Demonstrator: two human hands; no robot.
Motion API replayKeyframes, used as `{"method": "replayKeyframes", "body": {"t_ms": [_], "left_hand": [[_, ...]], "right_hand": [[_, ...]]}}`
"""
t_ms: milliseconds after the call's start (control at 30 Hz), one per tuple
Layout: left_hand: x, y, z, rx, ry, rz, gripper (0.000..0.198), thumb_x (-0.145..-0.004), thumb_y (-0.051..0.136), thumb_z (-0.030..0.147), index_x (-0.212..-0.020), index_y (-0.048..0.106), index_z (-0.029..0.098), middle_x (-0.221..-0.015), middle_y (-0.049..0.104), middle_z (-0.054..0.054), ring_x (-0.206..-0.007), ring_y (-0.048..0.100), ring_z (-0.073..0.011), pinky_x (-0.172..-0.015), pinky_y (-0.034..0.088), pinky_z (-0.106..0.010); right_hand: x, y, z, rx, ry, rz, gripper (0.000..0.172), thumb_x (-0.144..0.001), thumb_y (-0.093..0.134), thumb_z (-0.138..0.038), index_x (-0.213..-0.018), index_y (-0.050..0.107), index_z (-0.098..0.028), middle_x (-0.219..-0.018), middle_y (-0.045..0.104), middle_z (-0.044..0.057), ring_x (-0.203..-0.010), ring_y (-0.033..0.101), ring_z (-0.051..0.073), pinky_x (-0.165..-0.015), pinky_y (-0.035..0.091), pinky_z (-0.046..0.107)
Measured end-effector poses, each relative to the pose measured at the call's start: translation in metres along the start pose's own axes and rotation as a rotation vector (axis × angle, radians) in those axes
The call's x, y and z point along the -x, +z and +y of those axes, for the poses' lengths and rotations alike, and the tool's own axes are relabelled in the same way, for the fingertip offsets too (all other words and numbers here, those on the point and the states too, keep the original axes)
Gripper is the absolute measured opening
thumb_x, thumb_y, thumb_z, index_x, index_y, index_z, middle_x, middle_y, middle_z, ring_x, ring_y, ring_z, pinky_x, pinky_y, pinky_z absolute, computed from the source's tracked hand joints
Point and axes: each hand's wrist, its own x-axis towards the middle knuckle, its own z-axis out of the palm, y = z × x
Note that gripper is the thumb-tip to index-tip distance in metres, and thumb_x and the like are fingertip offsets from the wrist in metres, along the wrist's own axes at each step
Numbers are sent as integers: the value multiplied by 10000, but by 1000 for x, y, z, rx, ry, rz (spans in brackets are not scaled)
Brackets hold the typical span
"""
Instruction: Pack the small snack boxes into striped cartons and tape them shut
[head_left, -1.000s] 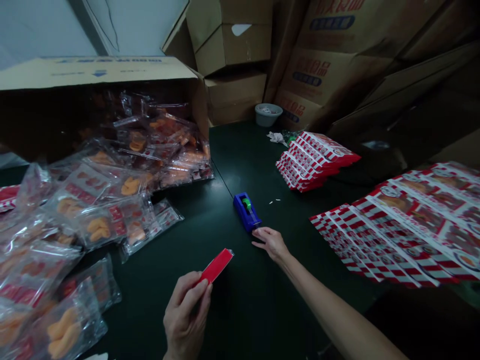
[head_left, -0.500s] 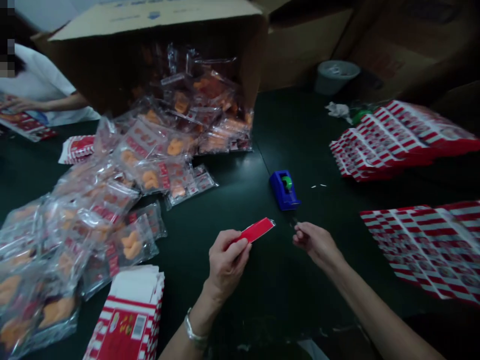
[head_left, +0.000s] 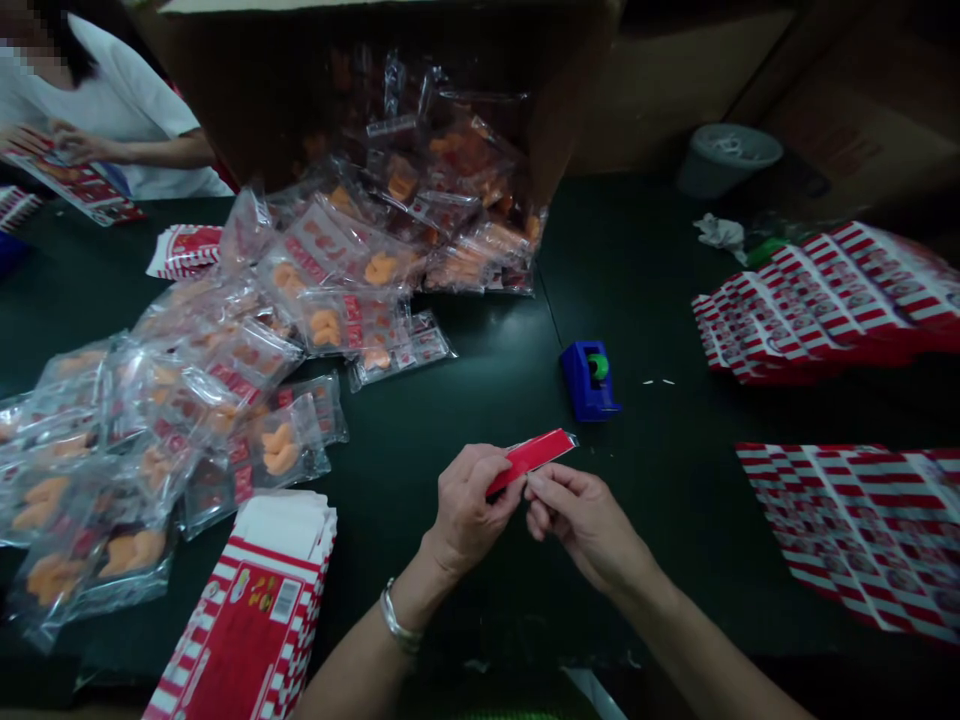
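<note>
My left hand [head_left: 471, 505] pinches one end of a flat red pack [head_left: 534, 457] and holds it up over the dark green table [head_left: 465, 400]. My right hand [head_left: 581, 520] has its fingers closed against the pack's lower edge, right beside my left thumb. A small blue tape dispenser [head_left: 589, 379] with a green roll stands just beyond the pack's far tip.
Clear bags of orange snacks [head_left: 247, 370] spill from a tipped cardboard box [head_left: 360, 90] at left. Flat red-and-white cartons lie fanned at right [head_left: 825, 300] and near right [head_left: 862, 530], with another stack [head_left: 251, 620] by my left arm. A person in white [head_left: 112, 110] works at far left. A grey bowl [head_left: 727, 155] sits behind.
My right hand left the tape dispenser and came back to the red pack, meeting my left hand. The view swung left and down, so the box and bags shifted right.
</note>
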Motion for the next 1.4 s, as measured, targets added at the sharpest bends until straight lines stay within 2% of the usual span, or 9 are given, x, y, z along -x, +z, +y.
{"method": "replayKeyframes", "body": {"t_ms": [433, 533, 600, 733, 833, 933, 1000, 1133, 1400], "left_hand": [[6, 3, -5, 27, 5, -28, 211, -830, 588, 118, -1017, 518, 186, -916, 661, -69, -852, 645, -175, -743, 568, -306], [4, -4, -2, 21, 12, -65, 236, -825, 584, 108, -1045, 534, 177, -949, 667, -86, -857, 642, -187, -746, 565, -319], [-4, -16, 4, 83, -75, -195, 285, -815, 578, 104, -1088, 549, 178, -999, 669, -90, -887, 638, -188, -777, 555, -324], [-33, -37, 13, 301, -435, -514, 224, -813, 622, 205, -1036, 610, 194, -986, 677, -51, -873, 630, -172, -788, 522, -312], [-55, -33, 4, 418, -684, -677, 135, -781, 671, 265, -862, 622, 168, -784, 650, -13, -707, 595, -135, -639, 479, -260], [-70, -23, -15, 622, -925, -839, 207, -701, 737, 264, -779, 588, 145, -668, 595, 30, -583, 540, -85, -554, 418, -209], [-76, -20, -23, 705, -1021, -876, 259, -658, 778, 280, -752, 582, 138, -657, 597, 35, -569, 539, -74, -553, 409, -202], [-79, -23, -21, 650, -1063, -868, 295, -638, 795, 307, -727, 569, 140, -632, 602, 36, -566, 542, -78, -550, 396, -198], [-83, -25, -18, 531, -936, -927, 273, -681, 765, 311, -746, 557, 147, -678, 604, 33, -588, 524, -68, -554, 384, -186]], "right_hand": [[-3, 6, -1, 44, 89, 76, 378, -654, 790, -474, -638, 592, -152, -475, 532, -34, -426, 493, 87, -473, 399, 226], [-3, 9, 4, 26, 77, 125, 395, -629, 793, -484, -614, 571, -158, -455, 520, -39, -404, 482, 87, -452, 390, 224], [-2, 10, 7, 16, 71, 142, 411, -625, 784, -505, -603, 559, -162, -451, 521, -36, -398, 480, 89, -445, 389, 226], [1, 13, 11, 1, 76, 141, 413, -644, 768, -515, -614, 554, -164, -466, 536, -29, -413, 486, 89, -445, 393, 224], [0, 13, 15, -29, 64, 140, 433, -624, 782, -538, -642, 575, -157, -470, 552, -24, -407, 496, 89, -436, 389, 216], [-6, 10, 22, -80, 20, 111, 436, -615, 794, -542, -666, 617, -147, -488, 579, -11, -414, 521, 98, -449, 416, 225], [-11, 9, 28, -103, -26, 111, 428, -603, 808, -529, -663, 643, -139, -512, 602, 4, -416, 534, 105, -447, 426, 231], [-19, 8, 40, -126, -69, 209, 421, -568, 825, -515, -632, 637, -144, -532, 623, 15, -380, 519, 104, -403, 399, 231], [-47, -1, 68, -29, -139, 346, 455, -548, 788, -548, -535, 510, -188, -433, 506, -31, -345, 408, 81, -346, 295, 219]]}}
